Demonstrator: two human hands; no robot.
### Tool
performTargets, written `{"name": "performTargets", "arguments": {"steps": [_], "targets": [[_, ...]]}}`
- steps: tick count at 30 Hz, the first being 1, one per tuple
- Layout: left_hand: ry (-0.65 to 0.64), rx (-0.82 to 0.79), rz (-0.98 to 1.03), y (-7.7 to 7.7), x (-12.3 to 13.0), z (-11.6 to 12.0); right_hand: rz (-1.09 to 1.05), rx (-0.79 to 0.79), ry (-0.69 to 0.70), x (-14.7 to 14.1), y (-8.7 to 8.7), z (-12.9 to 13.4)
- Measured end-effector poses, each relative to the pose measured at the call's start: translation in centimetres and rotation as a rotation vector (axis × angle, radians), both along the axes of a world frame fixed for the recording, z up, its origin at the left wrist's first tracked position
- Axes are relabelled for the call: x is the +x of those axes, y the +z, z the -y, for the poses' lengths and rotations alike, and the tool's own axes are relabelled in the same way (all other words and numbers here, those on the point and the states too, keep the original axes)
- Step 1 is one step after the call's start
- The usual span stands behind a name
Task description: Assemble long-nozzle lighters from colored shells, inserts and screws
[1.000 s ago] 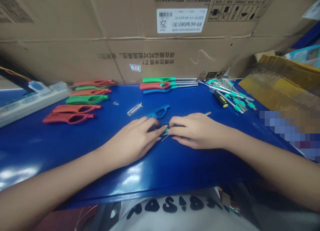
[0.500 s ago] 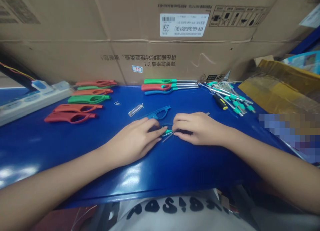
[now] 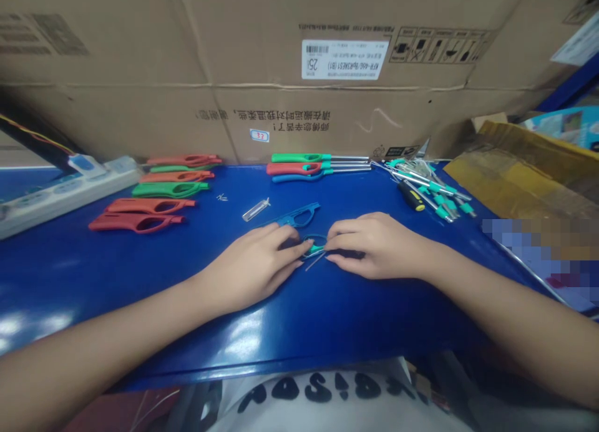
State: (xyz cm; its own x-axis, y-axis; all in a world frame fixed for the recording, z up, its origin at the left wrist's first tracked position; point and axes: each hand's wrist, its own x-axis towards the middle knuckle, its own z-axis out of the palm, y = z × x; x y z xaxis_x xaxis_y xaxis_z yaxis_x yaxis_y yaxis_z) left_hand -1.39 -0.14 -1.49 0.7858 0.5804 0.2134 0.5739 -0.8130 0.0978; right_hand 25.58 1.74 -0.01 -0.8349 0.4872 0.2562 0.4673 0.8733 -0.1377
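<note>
Low over the blue table, my left hand (image 3: 255, 260) has its fingers closed around a blue lighter casing half (image 3: 314, 237), most of it hidden beneath the hand. A green trigger piece (image 3: 315, 250) sits in that half near the fingertips. My right hand (image 3: 374, 246) pinches at the casing's front end; what lies under its fingers is hidden. A thin rod (image 3: 314, 261) sticks out between the hands. Just beyond them lies another blue casing half (image 3: 299, 216). A clear lighter fuel tank (image 3: 255, 210) rests behind my left hand, with several tiny screws (image 3: 222, 198) to its left.
Several red, orange and green casings (image 3: 140, 216) line the left, beside a white power strip (image 3: 65, 191). Long-nosed lighters (image 3: 292, 168) lie at the back. To the right are metal nozzles with green ends (image 3: 440, 191), a screwdriver (image 3: 412, 198) and taped cardboard (image 3: 505, 160). Behind stands a cardboard wall (image 3: 154, 117).
The camera view has tilted slightly, so the scene sits a little lower. Both hands keep nearly the same hold, with the right fingers shifted slightly at the casing's front end.
</note>
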Motion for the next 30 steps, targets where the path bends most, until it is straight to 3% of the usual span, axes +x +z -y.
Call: {"name": "performTargets", "arguments": {"steps": [4, 11, 14, 18, 24, 30], "targets": [[-0.005, 0.025, 0.005, -0.4, 0.0, -0.1, -0.088, -0.058, -0.024, 0.1, 0.2, -0.4], [0.013, 0.069, 0.147, -0.1, -0.4, -1.0, -0.178, -0.006, -0.008, 0.1, -0.2, -0.6], [0.139, 0.115, 0.236, 0.6, -1.4, -2.4, -0.141, -0.017, 0.01, -0.2, -0.3, -0.3], [0.345, 0.086, 0.196, 0.9, -3.0, -4.6, -0.044, -0.053, 0.031, -0.6, -0.7, -0.1], [0.385, -0.096, 0.26, 0.0, -3.9, -5.9, 0.014, -0.096, 0.043, -0.9, -1.1, -0.2], [0.492, -0.05, 0.248, -0.3, -3.9, -6.0, 0.028, -0.09, 0.048, -0.9, -0.9, -0.1]]}}
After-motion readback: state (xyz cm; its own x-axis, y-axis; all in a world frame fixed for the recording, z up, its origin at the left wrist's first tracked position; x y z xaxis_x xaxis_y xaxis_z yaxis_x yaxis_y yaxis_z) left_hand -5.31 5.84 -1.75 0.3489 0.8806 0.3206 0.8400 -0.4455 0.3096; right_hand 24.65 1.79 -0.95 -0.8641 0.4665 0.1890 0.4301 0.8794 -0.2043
